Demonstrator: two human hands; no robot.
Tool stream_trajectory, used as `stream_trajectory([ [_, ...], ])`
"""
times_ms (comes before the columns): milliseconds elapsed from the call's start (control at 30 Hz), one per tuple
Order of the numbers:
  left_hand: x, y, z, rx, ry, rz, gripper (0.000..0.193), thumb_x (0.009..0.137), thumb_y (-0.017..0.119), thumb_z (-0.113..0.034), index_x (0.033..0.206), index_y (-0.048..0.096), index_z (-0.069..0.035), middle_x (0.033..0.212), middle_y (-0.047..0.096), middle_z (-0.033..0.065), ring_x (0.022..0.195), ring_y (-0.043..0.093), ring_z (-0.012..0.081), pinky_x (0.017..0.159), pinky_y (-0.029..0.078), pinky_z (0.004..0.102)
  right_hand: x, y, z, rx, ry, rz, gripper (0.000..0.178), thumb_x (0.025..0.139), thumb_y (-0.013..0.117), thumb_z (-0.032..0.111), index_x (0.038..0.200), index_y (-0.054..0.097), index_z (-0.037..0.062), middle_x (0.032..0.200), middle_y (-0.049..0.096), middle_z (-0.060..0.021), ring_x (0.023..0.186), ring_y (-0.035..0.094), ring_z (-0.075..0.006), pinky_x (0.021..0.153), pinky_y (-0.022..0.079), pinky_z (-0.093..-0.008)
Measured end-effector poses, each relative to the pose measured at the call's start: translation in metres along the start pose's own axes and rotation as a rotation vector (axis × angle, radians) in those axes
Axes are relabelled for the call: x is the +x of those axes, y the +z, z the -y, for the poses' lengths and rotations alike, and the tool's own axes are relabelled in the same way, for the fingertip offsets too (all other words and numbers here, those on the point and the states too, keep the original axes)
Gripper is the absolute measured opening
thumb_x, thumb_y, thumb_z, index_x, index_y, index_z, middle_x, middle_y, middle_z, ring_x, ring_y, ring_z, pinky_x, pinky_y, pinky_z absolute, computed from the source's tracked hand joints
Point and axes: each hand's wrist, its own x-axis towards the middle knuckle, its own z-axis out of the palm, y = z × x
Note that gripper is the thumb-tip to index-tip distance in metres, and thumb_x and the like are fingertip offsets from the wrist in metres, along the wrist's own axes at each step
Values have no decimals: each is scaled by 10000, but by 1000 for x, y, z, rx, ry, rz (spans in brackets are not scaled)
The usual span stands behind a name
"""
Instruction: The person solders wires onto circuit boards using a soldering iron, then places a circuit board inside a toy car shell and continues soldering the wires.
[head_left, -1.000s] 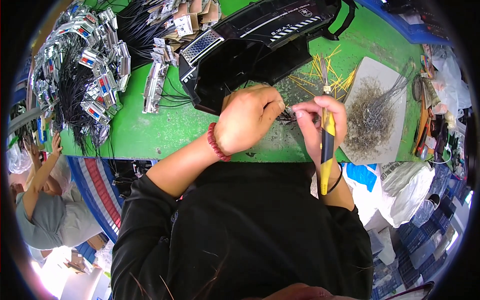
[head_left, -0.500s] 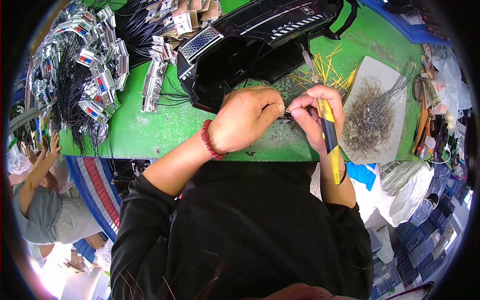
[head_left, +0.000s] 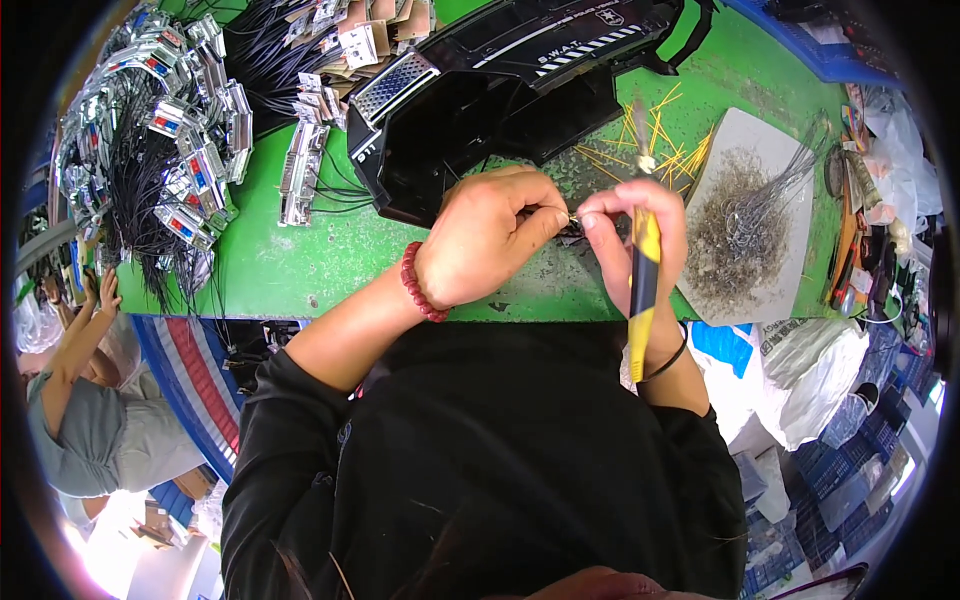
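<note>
Ideally, steady the wire and keep the iron's metal end clear of fingers. In the head view, the left hand seems to pinch the wire, thin, yellowish, mostly hidden, just near of the black shell; the right hand, fingertips nearly meeting, holds the iron.

Behind the left hand, the bracelet was dark red; the tool in the right hand was banded yellow and black. The table beneath both was green. Beyond the left hand, the shell was black with white slanted stripes; beyond the right, thin sticks were yellow.
</note>
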Motion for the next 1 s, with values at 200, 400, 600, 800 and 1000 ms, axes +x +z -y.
stream_trajectory([
  [200, -2, 6, -1, 16, 40, -80, 57, 790, 664, -50, 796, 626, -8, 749, 599, 117, 719, 596, 291, 648, 475, 372, -11, -7, -1, -121, 16, -70, 343, 808, 668, -104, 1085, 517, 29, 893, 678, -111, 781, 664, -141, 692, 523, -250],
  [400, -2, 7, -1, 25, 57, -90, 60, 772, 672, -34, 793, 620, -11, 749, 599, 111, 717, 596, 288, 642, 474, 372, -11, -5, 0, 17, 70, -17, 353, 834, 649, -93, 1121, 483, 27, 905, 673, -114, 795, 660, -123, 679, 509, -239],
  [600, -3, 8, 1, 51, 84, -92, 70, 758, 678, -33, 787, 616, -17, 740, 597, 106, 703, 596, 287, 641, 474, 373, -6, -6, 3, -29, 49, -9, 334, 828, 657, -89, 1106, 505, 19, 910, 670, -111, 820, 670, -139, 699, 523, -254],
  [800, -3, 9, -1, 111, 59, -103, 87, 755, 691, -63, 772, 612, -30, 744, 599, 105, 720, 606, 295, 644, 478, 387, -2, -5, 10, -88, 148, 9, 376, 794, 714, -56, 1114, 533, 24, 840, 672, -83, 770, 661, -126, 702, 528, -254],
  [1000, -4, 10, -1, 133, 64, -131, 82, 753, 697, -78, 769, 626, -41, 748, 610, 95, 713, 612, 290, 641, 484, 386, 1, -1, 7, -78, 109, 16, 363, 785, 704, -74, 1091, 537, 27, 818, 656, -71, 726, 642, -106, 670, 512, -243],
])
